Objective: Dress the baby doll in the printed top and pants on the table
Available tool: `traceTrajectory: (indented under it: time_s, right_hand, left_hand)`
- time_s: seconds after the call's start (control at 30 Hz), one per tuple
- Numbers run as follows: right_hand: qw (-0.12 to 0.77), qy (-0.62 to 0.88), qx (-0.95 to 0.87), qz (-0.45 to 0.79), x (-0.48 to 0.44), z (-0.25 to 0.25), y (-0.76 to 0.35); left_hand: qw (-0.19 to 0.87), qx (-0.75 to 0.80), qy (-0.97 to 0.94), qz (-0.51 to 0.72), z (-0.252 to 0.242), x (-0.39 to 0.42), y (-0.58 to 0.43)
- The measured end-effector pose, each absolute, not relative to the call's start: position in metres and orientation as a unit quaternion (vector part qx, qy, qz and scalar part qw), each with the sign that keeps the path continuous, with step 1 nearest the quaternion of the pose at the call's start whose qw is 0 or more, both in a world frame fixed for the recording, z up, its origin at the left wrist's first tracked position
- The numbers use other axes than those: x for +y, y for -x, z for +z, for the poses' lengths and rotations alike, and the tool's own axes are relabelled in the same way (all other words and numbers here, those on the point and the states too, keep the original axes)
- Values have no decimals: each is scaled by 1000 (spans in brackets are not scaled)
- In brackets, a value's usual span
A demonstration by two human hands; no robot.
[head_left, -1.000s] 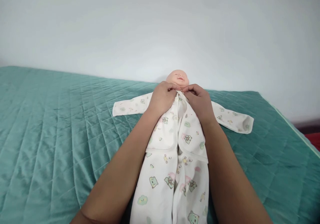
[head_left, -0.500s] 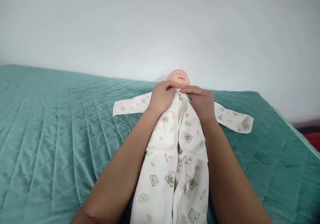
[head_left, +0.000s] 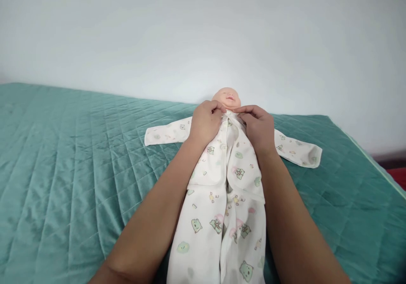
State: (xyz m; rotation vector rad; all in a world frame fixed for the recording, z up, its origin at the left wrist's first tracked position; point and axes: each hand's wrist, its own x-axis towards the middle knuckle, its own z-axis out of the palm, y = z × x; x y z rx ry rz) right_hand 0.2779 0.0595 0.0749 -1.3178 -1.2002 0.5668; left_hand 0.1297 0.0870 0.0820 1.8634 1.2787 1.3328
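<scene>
A baby doll lies on its back, its head nearest the wall. It wears a white baby jacket printed with bears, with both sleeves spread out sideways, and matching trousers below. My left hand pinches the jacket's neckline just under the doll's chin. On the other side of the neck, my right hand has its thumb and forefinger closed on the collar edge. The jacket's front edges meet near the neck and part lower down. My fingers partly hide the collar.
A green quilted cover lies under the doll. Behind it rises a pale wall. Something red shows beyond the cover's edge at the far right.
My right hand has shifted slightly right along the collar, and its fingers are a little farther from my left hand's. My left hand stays at the neckline.
</scene>
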Motion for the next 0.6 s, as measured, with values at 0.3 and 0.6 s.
traceTrajectory:
  time_s: [0.3, 0.6]
  right_hand:
    - [478, 613, -587, 226, 6, 86, -261]
    - [512, 615, -564, 203, -17, 71, -253]
  left_hand:
    - [189, 450, -722, 490, 76, 49, -119]
    - [196, 428, -739, 482, 67, 31, -113]
